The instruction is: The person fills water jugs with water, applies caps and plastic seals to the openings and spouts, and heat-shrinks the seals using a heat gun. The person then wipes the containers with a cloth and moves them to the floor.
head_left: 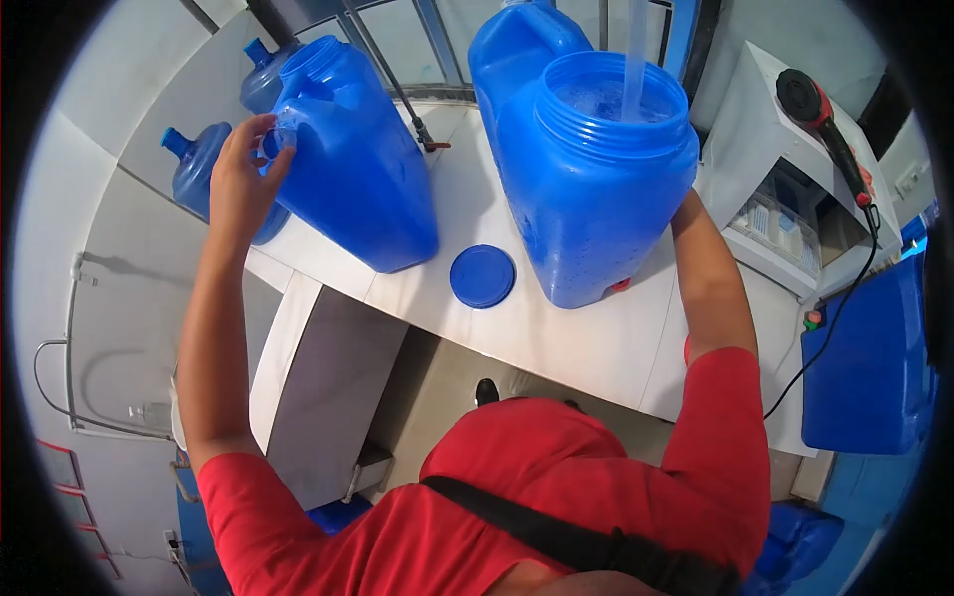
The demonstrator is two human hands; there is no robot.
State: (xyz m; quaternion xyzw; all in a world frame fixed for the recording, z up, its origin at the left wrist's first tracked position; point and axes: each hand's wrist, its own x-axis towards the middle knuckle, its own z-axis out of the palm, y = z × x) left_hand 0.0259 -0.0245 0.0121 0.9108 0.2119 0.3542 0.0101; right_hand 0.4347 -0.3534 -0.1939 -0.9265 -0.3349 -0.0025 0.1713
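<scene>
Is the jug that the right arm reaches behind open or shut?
Open: the jug has an uncovered mouth, with liquid visible inside.

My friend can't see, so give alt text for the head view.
A clear tube or stream enters an open blue container, the right hand hidden behind it. The left hand is by a second container; a blue lid lies between them.

The right jug, blue and slightly translucent, stands upright on the counter. Its wide threaded mouth is open, and a clear column, stream or tube, reaches into bubbly water inside. The left jug, also blue, stands apart. A small clear piece, hard to identify, sits between the left hand's fingertips.
</scene>
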